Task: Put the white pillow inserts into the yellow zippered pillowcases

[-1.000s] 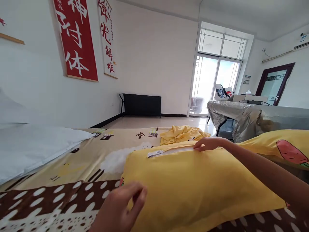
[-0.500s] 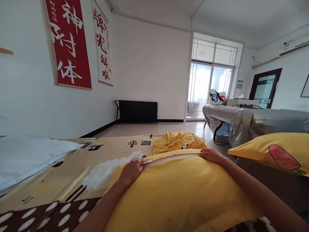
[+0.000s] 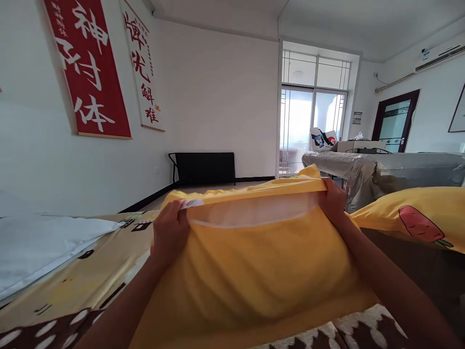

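A yellow pillowcase [image 3: 269, 261] is held up in front of me, its long opening facing me and a white pillow [image 3: 250, 211] showing inside. My left hand [image 3: 170, 228] grips the top edge at the left corner, where a small whitish patch shows beside the fingers. At the right end of the same edge, my right hand [image 3: 332, 198] is closed on the fabric. The lower part of the case rests on the patterned bed sheet.
On the left, a white pillow [image 3: 47, 247] lies on the patterned sheet [image 3: 83, 271]. A yellow pillow with a red print [image 3: 436, 213] is at the right. Behind it stands a plastic-covered table [image 3: 410, 169] with boxes. A black panel [image 3: 205, 168] leans near the far wall.
Both hands have lifted the pillowcase edge up and forward, and its opening is wider, showing more white inside. The crumpled yellow cloth behind is now mostly hidden.
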